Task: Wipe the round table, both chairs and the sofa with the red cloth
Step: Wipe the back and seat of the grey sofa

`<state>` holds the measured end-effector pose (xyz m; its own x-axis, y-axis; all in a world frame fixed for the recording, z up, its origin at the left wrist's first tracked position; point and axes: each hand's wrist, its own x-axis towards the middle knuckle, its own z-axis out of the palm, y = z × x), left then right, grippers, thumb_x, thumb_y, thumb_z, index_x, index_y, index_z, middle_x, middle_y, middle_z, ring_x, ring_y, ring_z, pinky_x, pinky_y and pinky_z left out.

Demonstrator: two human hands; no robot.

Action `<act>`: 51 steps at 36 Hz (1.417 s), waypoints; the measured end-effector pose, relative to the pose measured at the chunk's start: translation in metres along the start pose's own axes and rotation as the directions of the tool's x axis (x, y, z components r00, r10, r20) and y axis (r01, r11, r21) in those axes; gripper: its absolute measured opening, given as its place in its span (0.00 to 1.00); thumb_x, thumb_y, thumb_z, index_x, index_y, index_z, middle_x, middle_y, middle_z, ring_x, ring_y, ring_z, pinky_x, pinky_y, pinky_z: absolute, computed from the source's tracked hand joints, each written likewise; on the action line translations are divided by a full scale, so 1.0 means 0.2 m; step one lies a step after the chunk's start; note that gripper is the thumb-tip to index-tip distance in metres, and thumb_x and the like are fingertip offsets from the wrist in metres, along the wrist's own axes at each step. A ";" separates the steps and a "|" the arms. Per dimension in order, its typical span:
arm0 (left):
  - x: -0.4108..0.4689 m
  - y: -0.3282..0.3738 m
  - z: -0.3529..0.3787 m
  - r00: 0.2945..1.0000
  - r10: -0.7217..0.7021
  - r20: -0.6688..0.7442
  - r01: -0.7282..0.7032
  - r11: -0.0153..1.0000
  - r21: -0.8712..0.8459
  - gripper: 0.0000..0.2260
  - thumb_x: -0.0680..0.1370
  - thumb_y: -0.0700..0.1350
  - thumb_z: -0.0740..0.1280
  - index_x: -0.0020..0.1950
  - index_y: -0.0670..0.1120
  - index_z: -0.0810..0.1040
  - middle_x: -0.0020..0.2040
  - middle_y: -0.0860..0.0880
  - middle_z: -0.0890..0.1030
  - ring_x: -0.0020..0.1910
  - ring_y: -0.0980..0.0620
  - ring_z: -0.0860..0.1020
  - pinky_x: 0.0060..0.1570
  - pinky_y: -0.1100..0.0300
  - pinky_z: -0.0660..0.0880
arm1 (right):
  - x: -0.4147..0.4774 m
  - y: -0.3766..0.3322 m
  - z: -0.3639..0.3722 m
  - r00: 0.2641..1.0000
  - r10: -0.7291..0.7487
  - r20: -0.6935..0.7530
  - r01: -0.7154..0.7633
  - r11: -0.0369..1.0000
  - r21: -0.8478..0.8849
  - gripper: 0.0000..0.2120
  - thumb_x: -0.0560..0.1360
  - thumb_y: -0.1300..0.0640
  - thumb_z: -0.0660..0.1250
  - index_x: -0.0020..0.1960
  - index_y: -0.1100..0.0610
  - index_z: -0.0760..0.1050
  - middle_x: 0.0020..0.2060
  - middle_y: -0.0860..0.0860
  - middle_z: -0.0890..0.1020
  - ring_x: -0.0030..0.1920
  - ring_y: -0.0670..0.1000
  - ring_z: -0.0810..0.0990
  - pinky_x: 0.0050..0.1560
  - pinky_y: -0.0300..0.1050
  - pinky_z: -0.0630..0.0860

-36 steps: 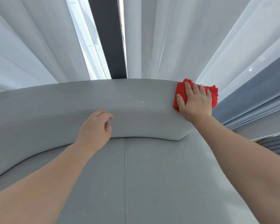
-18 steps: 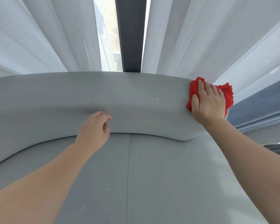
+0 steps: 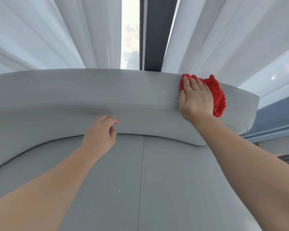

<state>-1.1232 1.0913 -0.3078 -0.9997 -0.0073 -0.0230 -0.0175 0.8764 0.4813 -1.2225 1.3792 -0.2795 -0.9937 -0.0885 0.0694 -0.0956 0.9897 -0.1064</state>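
Because the right hand [image 3: 196, 99] lies flat over it, much of the red cloth [image 3: 218, 97] is hidden; only its ruffled edge shows beyond the fingers [image 3: 193, 82] and along the hand's outer side. Those fingers are straight, pressing the cloth onto the top of the sofa [image 3: 73, 90] backrest, near its right end. The left hand [image 3: 99, 133] hangs before the backrest's front face, fingers loosely curled and grasping nothing; whether it touches the upholstery cannot be told. The sofa runs out of view at the left and bottom. The cloth is bright red, nubby and bunched. The sofa is smooth grey, curved, with a piped seam along the backrest, a stitched line down the seat, and small white specks. Behind hang pleated white curtains [image 3: 40, 39] flanking a dark window frame [image 3: 154, 34].
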 end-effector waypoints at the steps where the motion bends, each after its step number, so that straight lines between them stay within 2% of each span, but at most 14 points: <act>1: 0.00 -0.01 -0.01 1.000 -0.006 0.000 0.006 1.000 -0.003 0.12 0.74 0.34 0.62 0.54 0.43 0.79 0.54 0.48 0.78 0.53 0.47 0.75 0.50 0.58 0.70 | 0.00 -0.01 0.00 1.000 0.006 -0.001 -0.006 1.000 -0.001 0.29 0.78 0.49 0.44 0.76 0.59 0.61 0.73 0.57 0.67 0.74 0.59 0.62 0.74 0.55 0.56; 6: -0.02 -0.08 -0.04 1.000 -0.007 -0.009 0.007 1.000 -0.007 0.12 0.74 0.33 0.63 0.53 0.43 0.79 0.54 0.47 0.79 0.53 0.45 0.76 0.51 0.56 0.72 | 0.00 -0.05 -0.01 1.000 0.007 0.001 -0.007 1.000 0.006 0.32 0.77 0.48 0.40 0.75 0.60 0.62 0.73 0.57 0.67 0.74 0.58 0.63 0.74 0.54 0.57; 13: -0.06 -0.15 -0.08 0.999 -0.040 -0.024 0.039 0.999 -0.030 0.12 0.74 0.34 0.63 0.54 0.43 0.79 0.54 0.48 0.78 0.51 0.45 0.76 0.50 0.55 0.73 | 0.08 -0.35 0.03 0.996 -0.088 0.009 0.088 0.996 0.030 0.28 0.79 0.51 0.43 0.77 0.59 0.58 0.75 0.55 0.65 0.75 0.56 0.60 0.75 0.51 0.54; 20: -0.11 -0.30 -0.15 0.998 -0.052 -0.037 0.052 0.998 -0.018 0.11 0.73 0.34 0.63 0.53 0.43 0.79 0.53 0.48 0.79 0.48 0.45 0.76 0.48 0.55 0.73 | 0.13 -0.49 0.06 0.992 -0.127 0.029 0.127 0.992 -0.008 0.26 0.82 0.52 0.45 0.78 0.58 0.56 0.76 0.55 0.63 0.76 0.56 0.59 0.76 0.52 0.53; 26: -0.13 -0.39 -0.18 0.995 -0.088 -0.052 0.087 0.996 -0.023 0.11 0.75 0.35 0.63 0.53 0.45 0.79 0.53 0.51 0.78 0.48 0.47 0.76 0.46 0.57 0.71 | 0.16 -0.63 0.08 0.987 -0.151 0.054 0.153 0.988 -0.032 0.28 0.80 0.50 0.42 0.77 0.59 0.57 0.75 0.55 0.63 0.75 0.57 0.60 0.76 0.53 0.54; 30: -0.15 -0.45 -0.21 0.993 -0.093 -0.065 0.092 0.995 -0.027 0.11 0.74 0.34 0.63 0.53 0.44 0.79 0.52 0.50 0.78 0.47 0.47 0.76 0.45 0.57 0.72 | 0.18 -0.68 0.10 0.990 -0.132 0.056 0.134 0.990 -0.050 0.30 0.78 0.49 0.40 0.77 0.58 0.57 0.75 0.56 0.63 0.74 0.58 0.61 0.75 0.55 0.56; 35: -0.17 -0.55 -0.25 0.991 -0.114 -0.071 0.113 0.993 -0.012 0.11 0.74 0.34 0.63 0.53 0.44 0.79 0.51 0.48 0.79 0.47 0.44 0.76 0.44 0.59 0.68 | 0.18 -0.71 0.09 0.992 -0.109 0.061 0.113 0.991 -0.067 0.31 0.78 0.49 0.40 0.77 0.58 0.57 0.75 0.56 0.63 0.74 0.58 0.61 0.75 0.54 0.55; 40: -0.18 -0.60 -0.29 0.983 -0.115 -0.142 0.120 0.992 0.028 0.14 0.71 0.33 0.65 0.56 0.42 0.78 0.55 0.44 0.78 0.53 0.41 0.76 0.49 0.50 0.74 | 0.19 -0.83 0.09 0.987 -0.156 0.043 0.158 0.986 -0.050 0.30 0.78 0.50 0.42 0.77 0.58 0.58 0.75 0.56 0.64 0.75 0.57 0.60 0.75 0.54 0.55; 42: -0.15 -0.64 -0.33 0.975 -0.102 -0.199 0.117 0.991 0.070 0.17 0.70 0.32 0.66 0.58 0.41 0.77 0.59 0.42 0.76 0.58 0.40 0.74 0.54 0.47 0.72 | 0.20 -0.88 0.10 0.985 -0.167 0.040 0.169 0.985 -0.037 0.30 0.78 0.50 0.42 0.77 0.59 0.59 0.74 0.57 0.64 0.75 0.58 0.60 0.75 0.54 0.55; 45: -0.10 -0.73 -0.41 0.965 -0.082 -0.248 0.119 0.983 0.141 0.21 0.69 0.33 0.68 0.61 0.39 0.75 0.61 0.40 0.74 0.62 0.39 0.70 0.62 0.48 0.67 | 0.22 -0.96 0.11 0.978 -0.208 0.031 0.209 0.977 -0.037 0.30 0.78 0.50 0.42 0.76 0.59 0.60 0.74 0.58 0.65 0.74 0.59 0.62 0.74 0.54 0.56; 47: -0.04 -0.79 -0.47 0.964 -0.027 -0.264 0.079 0.979 0.188 0.22 0.68 0.35 0.71 0.61 0.38 0.74 0.61 0.39 0.74 0.61 0.39 0.69 0.62 0.51 0.63 | 0.23 -0.98 0.12 0.975 -0.220 0.022 0.221 0.974 -0.039 0.30 0.78 0.50 0.42 0.76 0.60 0.60 0.73 0.58 0.66 0.74 0.59 0.62 0.74 0.54 0.56; 51: 0.04 -0.88 -0.59 0.978 0.021 -0.208 0.040 0.957 0.288 0.24 0.69 0.43 0.74 0.63 0.38 0.73 0.62 0.39 0.73 0.61 0.39 0.69 0.61 0.47 0.67 | 0.23 -1.00 0.12 0.976 -0.215 0.013 0.216 0.976 -0.043 0.31 0.77 0.49 0.42 0.76 0.59 0.61 0.73 0.59 0.67 0.73 0.60 0.63 0.74 0.54 0.56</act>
<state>-1.1303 0.8791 -0.2889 -0.9815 -0.0883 0.1698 -0.0520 0.9768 0.2076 -1.2504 1.1750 -0.2786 -0.9505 -0.3008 0.0782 -0.3049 0.9513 -0.0465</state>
